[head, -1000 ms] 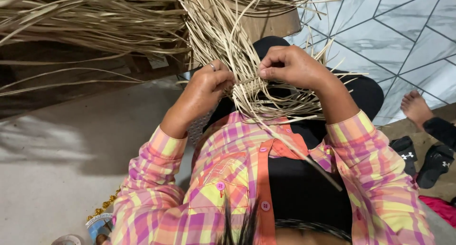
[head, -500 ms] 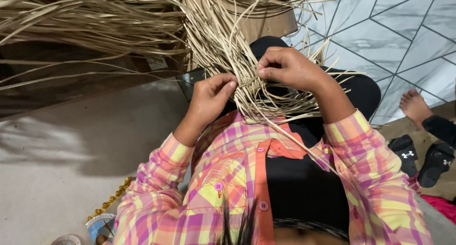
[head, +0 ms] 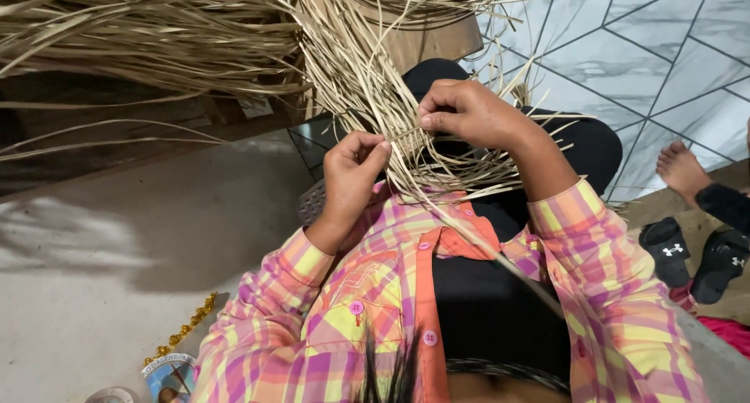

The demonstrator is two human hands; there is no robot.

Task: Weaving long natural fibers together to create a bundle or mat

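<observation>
At the centre of the frame, both hands work a fan of pale dry straw strips that spreads from the lap up toward the top edge. The left hand is curled, thumb and forefinger pinching a single strip just left of centre. The right hand, slightly higher and to the right, pinches the other end of that same strip between thumb and fingertips, the remaining fingers folded. Both wrists emerge from pink, orange and yellow plaid shirt sleeves. A big loose heap of long straw fills the upper left. At the right edge, another person's bare foot rests near black sandals.
</observation>
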